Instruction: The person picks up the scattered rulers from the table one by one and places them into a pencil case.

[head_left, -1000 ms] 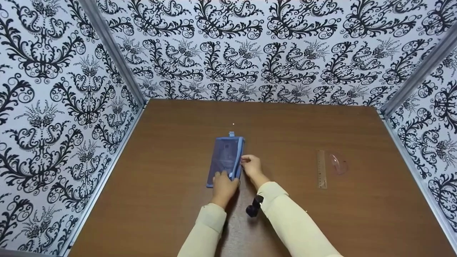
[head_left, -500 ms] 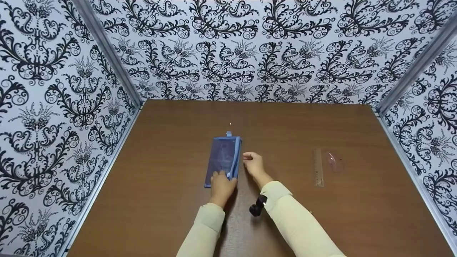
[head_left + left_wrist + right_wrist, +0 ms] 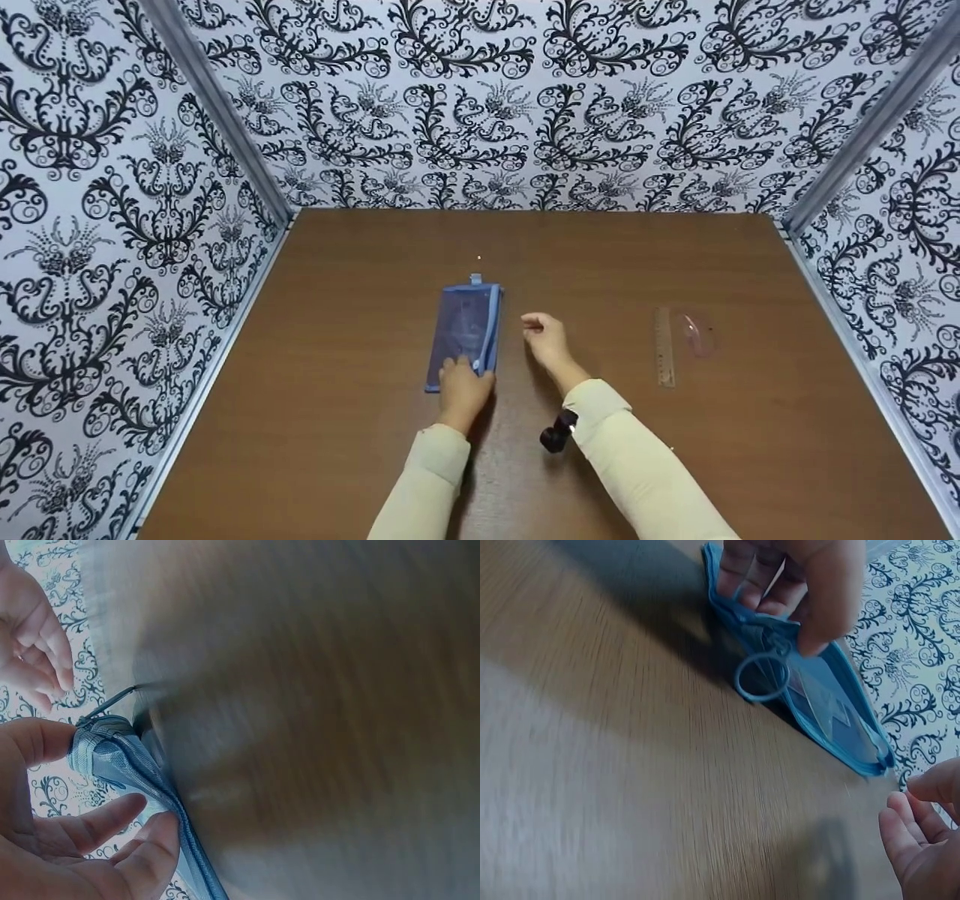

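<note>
A blue zip pouch with a see-through front lies on the table. My left hand grips its near end, thumb on the right edge and fingers over the mesh. In the right wrist view the zipper gapes, and a ring-shaped zipper pull hangs by the left thumb. A flat clear piece shows inside the opening. Right of the pouch, apart from it, hovers my right hand, its fingers loosely curled around nothing.
To the right on the brown table lie a clear ruler and a pinkish transparent curved piece beside it. A black wrist camera sticks out from the right sleeve. Patterned walls enclose the table's back and sides.
My right hand has left the pouch's right edge and moved away to the right. The left hand keeps its grip on the pouch, and the head view has shifted slightly.
</note>
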`<action>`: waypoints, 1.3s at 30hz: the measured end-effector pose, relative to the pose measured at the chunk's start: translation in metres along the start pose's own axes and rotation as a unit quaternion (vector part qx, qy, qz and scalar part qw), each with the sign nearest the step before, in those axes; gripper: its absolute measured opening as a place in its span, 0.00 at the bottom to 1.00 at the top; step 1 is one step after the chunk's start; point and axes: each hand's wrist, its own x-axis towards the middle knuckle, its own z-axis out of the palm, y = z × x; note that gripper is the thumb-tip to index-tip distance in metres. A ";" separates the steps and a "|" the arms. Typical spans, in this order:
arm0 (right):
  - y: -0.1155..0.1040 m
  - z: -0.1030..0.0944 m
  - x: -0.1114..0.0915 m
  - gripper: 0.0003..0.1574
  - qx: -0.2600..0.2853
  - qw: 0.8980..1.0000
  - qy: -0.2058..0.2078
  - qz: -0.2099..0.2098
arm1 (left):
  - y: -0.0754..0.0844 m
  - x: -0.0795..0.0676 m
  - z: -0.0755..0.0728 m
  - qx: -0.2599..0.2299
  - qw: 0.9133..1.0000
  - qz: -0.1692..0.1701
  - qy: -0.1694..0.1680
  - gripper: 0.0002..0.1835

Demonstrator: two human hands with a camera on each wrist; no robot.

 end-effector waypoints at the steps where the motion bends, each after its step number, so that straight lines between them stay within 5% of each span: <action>1: -0.019 -0.005 -0.004 0.18 0.000 1.000 0.001 0.004 | 0.000 0.000 0.000 0.000 1.000 0.000 0.000 0.26; 3: -0.068 -0.017 -0.014 0.18 -0.006 1.000 0.012 0.002 | 0.000 0.000 -0.001 0.000 1.000 0.001 -0.001 0.26; 8: -0.233 -0.054 -0.047 0.14 -0.020 0.999 0.004 0.030 | 0.000 0.000 -0.002 -0.001 1.000 -0.002 -0.007 0.27; 11: -0.284 -0.069 -0.057 0.13 -0.046 0.998 -0.018 0.035 | -0.001 0.000 -0.002 -0.001 1.000 -0.003 -0.007 0.27; 16: -0.295 -0.081 -0.062 0.13 -0.102 0.994 -0.040 0.028 | -0.002 0.000 0.000 0.000 1.000 0.005 -0.001 0.28; 27: -0.291 -0.102 -0.065 0.17 -0.127 0.990 -0.044 0.051 | -0.001 0.000 -0.001 -0.006 1.000 0.002 -0.010 0.30; 39: -0.294 -0.120 -0.066 0.19 -0.203 0.977 -0.050 0.032 | -0.002 0.002 0.000 -0.002 1.000 -0.002 -0.011 0.28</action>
